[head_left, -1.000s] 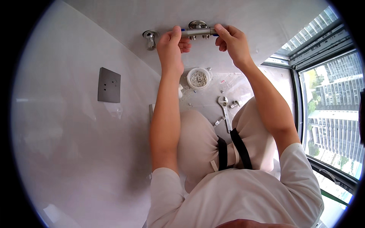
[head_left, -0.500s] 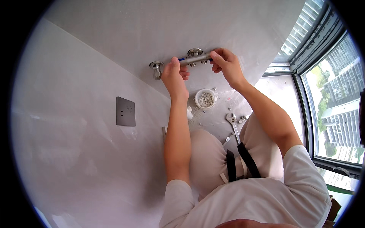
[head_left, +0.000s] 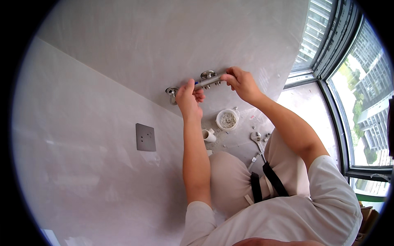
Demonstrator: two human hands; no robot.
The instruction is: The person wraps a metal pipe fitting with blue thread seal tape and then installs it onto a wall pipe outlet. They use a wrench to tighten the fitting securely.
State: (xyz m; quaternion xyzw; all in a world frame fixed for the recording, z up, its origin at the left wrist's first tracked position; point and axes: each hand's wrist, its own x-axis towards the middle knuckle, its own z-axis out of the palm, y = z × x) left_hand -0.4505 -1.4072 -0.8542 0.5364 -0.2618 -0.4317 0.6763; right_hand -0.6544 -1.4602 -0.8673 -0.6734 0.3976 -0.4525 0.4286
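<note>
A silver metal bar with short outlets along its lower side, like a water manifold (head_left: 211,81), is held up level against the wall between my two hands. My left hand (head_left: 188,102) pinches its left end, next to a blue mark, with thumb and fingers closed. My right hand (head_left: 243,85) is closed round the right end, hiding its tip. Just left of my left hand, a chrome angle valve (head_left: 172,96) sticks out of the wall, partly covered by that hand. A round chrome wall flange (head_left: 208,74) shows right behind the bar; whether they touch, I cannot tell.
Below the bar, a white tub (head_left: 218,124) of small pale pieces stands on the floor. Beside it lies a white pipe fitting (head_left: 209,135). An adjustable wrench (head_left: 257,139) lies near my knees. A grey socket plate (head_left: 146,137) is on the left wall; a dark-framed window (head_left: 335,123) is on the right.
The whole view has shifted, so wall, hands and bar sit lower. My right hand's fingers have re-curled over the bar's right end. Both hands still hold it beside the flange.
</note>
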